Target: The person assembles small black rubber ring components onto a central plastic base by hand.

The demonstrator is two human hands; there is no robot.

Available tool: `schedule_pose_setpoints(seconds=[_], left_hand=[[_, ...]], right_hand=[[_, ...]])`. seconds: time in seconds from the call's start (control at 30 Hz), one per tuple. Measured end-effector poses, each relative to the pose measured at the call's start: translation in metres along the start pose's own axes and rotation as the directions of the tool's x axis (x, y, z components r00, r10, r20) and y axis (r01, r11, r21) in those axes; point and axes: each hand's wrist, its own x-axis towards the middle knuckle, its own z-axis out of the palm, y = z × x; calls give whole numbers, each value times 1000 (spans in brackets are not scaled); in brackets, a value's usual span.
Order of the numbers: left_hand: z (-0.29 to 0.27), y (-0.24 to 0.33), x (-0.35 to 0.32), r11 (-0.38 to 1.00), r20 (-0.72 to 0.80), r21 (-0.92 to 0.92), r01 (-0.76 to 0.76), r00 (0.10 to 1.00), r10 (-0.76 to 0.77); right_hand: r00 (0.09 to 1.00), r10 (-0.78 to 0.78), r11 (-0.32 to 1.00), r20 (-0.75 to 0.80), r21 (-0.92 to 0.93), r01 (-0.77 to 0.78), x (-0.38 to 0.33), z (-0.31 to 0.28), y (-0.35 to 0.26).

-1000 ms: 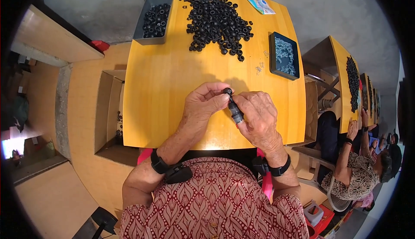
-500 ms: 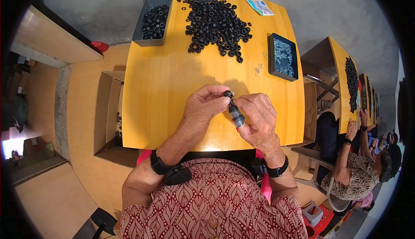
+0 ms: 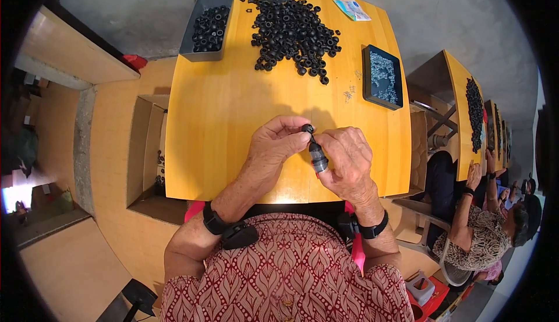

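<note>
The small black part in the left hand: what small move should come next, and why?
Perhaps steady the black part in the left hand and press the dark tool gently against it: the right hand grips the tool, which points at the part.

Tabletop [image 3: 227, 106] smooth, glossy, wood-grained; held tool [image 3: 317, 157] smooth, plastic-looking; heaped black parts [image 3: 288, 30] smooth, plastic-looking; shirt [image 3: 285, 264] matt cloth.

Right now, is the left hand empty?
No, the left hand pinches a small black part just beyond the upper end of the dark cylindrical tool in the right hand.
</note>
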Motion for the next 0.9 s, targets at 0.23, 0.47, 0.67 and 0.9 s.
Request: schedule_pose_setpoints(seconds=[0.23,0.47,0.67,0.9], left_hand=[[-4,-3,2,998,31,6,-64,997,64],[-5,-6,3,998,9,31,-60,998,60],[-3,-7,3,998,2,7,-63,998,63],[-4,-4,5,995,-9,25,-91,996,92]], right_hand=[[999,-37,999,3,-22,37,-2,1,1],[999,-28,999,-23,-37,27,-1,3,-1],[1000,-12,999,-24,-45,11,-2,6,2],[999,4,1000,-43,5,-4,-4,11,4]])
